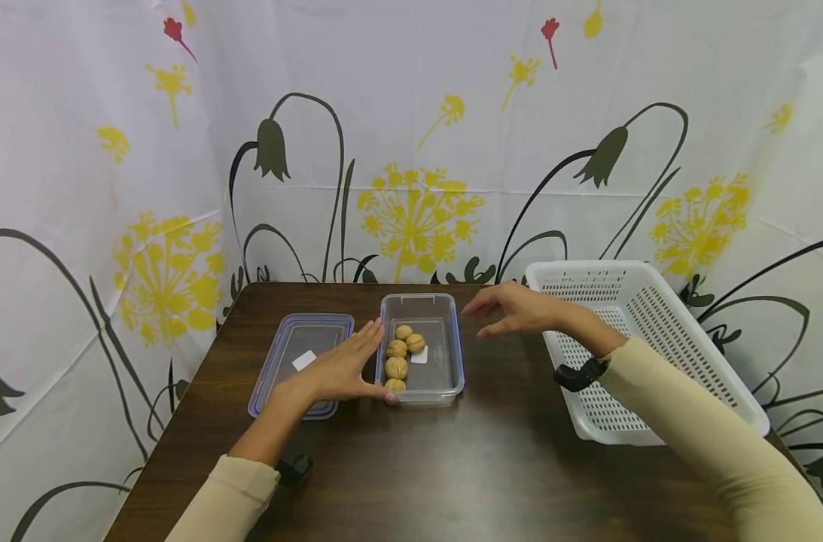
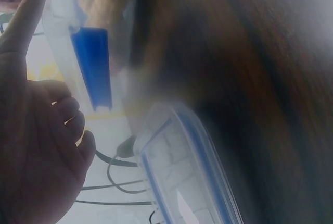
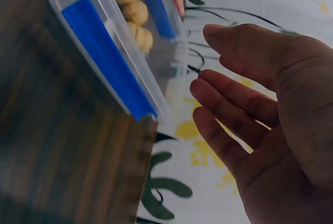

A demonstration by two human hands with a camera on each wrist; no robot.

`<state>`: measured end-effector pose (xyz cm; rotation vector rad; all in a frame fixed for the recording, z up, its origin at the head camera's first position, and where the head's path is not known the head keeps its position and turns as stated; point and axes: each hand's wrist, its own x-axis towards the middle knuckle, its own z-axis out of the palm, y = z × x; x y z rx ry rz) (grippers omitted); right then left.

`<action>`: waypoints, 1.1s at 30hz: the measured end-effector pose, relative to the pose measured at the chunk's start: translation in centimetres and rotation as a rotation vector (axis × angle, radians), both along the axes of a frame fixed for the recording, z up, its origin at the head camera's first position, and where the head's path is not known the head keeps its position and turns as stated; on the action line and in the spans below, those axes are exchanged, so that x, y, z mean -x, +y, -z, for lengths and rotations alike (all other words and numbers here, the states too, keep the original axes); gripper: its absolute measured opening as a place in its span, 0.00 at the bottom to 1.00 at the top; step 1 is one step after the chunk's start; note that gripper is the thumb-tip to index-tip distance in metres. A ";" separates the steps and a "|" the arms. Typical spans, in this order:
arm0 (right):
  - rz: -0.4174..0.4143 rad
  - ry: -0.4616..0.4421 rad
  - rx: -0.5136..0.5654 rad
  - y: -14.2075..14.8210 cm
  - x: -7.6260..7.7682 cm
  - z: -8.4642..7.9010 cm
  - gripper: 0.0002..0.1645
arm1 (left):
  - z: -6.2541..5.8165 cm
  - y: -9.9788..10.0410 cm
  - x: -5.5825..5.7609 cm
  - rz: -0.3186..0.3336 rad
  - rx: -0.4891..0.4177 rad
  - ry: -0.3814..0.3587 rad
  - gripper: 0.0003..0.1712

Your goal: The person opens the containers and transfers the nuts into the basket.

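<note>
The clear container (image 1: 441, 365) stands toward the far edge of the table (image 1: 465, 467), uncovered, with walnuts (image 1: 397, 367) lined up along its left side and one just right of that row. At its left side is the left hand (image 1: 346, 369), fingers nearly straight and thumb spread wide toward the near left corner; whether it touches the wall I cannot tell. The right hand (image 1: 513, 307) hangs right of the container, apart from it, fingers slightly bent, a moderate gap to the thumb, holding nothing. Left of the container lies the blue-edged lid (image 1: 296, 339), partly behind the left hand; at right, the white basket (image 1: 682, 339) sits beneath the right forearm.
</note>
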<state>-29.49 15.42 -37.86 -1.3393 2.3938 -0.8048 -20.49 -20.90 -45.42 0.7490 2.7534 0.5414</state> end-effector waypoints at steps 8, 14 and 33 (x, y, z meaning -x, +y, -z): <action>-0.132 -0.019 -0.009 -3.3 -0.2 1.8 0.23 | 0.2 0.0 0.0 -0.001 -0.002 -0.004 0.75; -0.180 -0.022 -0.064 -5.5 -0.5 3.0 0.24 | 0.2 0.0 -0.1 -0.002 -0.005 -0.011 0.75; -0.265 -0.141 -0.119 -10.3 -1.6 6.6 0.20 | 0.2 -0.2 0.1 0.009 -0.002 -0.006 0.75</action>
